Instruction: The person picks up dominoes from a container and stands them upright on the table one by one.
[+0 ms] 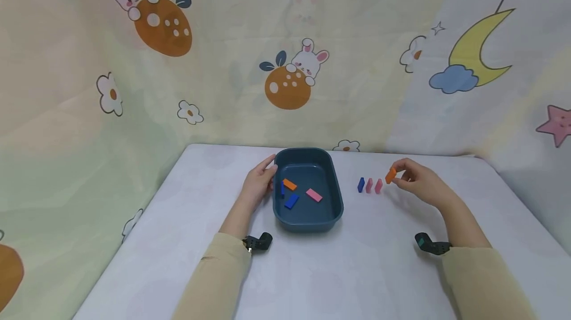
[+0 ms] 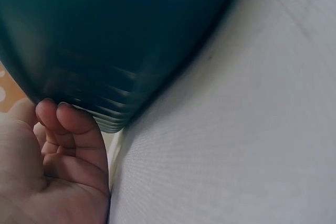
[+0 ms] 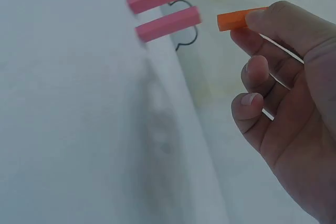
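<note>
A dark blue-green plastic bin (image 1: 309,227) stands mid-table, with my left hand (image 1: 258,180) holding its left side near the far corner. In the left wrist view, curled fingertips (image 2: 73,116) meet the bin's outer wall (image 2: 105,35). My right hand (image 1: 421,181) pinches an orange block (image 1: 390,175) between thumb and fingers, right of a short row of upright blocks. That row has one blue block (image 1: 361,185) and two pink ones, the nearer pink block (image 1: 378,186) beside the orange one. In the right wrist view the orange block (image 3: 233,20) sticks out past the thumb.
Inside the bin lie an orange block (image 1: 290,184), a pink block (image 1: 314,195) and two blue ones, one flat blue block (image 1: 292,201) and one leaning by the left wall. A white table (image 1: 348,270) meets a printed cloth backdrop (image 1: 232,62) at its far edge.
</note>
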Motion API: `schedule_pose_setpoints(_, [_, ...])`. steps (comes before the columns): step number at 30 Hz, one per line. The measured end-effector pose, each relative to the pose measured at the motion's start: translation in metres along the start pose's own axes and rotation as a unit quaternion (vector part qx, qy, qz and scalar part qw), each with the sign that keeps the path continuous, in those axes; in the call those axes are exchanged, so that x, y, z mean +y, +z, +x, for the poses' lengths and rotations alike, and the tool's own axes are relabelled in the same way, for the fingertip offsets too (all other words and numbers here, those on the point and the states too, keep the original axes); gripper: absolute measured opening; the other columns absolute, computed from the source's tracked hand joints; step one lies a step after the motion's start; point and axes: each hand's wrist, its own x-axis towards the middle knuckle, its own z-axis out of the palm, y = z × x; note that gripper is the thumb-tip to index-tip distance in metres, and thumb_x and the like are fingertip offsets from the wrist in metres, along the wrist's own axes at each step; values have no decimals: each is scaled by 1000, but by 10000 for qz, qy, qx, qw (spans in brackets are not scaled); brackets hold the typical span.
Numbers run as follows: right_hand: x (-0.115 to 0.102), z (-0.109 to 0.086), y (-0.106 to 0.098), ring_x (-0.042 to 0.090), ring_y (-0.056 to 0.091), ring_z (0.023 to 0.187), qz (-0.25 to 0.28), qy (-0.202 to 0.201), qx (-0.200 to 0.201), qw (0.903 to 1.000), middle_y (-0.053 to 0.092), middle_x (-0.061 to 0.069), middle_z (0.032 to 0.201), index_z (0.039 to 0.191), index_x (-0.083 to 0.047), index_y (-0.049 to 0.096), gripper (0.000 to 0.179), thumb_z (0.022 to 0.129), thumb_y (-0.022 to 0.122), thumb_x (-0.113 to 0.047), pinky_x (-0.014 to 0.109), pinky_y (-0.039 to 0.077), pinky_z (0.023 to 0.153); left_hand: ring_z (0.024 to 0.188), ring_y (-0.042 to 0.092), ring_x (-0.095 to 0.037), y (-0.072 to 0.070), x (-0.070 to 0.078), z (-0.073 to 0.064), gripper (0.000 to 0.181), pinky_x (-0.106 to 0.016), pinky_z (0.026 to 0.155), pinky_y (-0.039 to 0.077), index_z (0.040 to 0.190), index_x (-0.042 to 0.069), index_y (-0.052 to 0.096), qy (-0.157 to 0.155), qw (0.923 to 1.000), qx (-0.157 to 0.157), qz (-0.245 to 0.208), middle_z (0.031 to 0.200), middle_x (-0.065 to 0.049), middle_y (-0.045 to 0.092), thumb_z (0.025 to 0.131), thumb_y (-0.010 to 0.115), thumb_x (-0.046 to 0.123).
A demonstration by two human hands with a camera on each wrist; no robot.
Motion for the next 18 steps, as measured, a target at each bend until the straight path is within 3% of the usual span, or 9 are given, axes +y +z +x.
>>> schedule_pose_setpoints(9, [22,5,21,23,55,81,15,319,-304,9990,56,16,123,125,-19,52,30,97,60,-20,30,50,65,62,52,-15,0,0,-1,42,-25,59,46,138,39,54,14,10000,-13,3,76,-2,61,97,61,39])
schedule_pose_setpoints(18, [25,6,30,23,55,84,-89,349,-270,9990,62,10,102,126,-18,54,31,96,63,-24,30,50,68,62,52,-16,0,1,-1,42,-26,60,46,139,39,54,36,9999,21,110,73,-1,59,97,61,40])
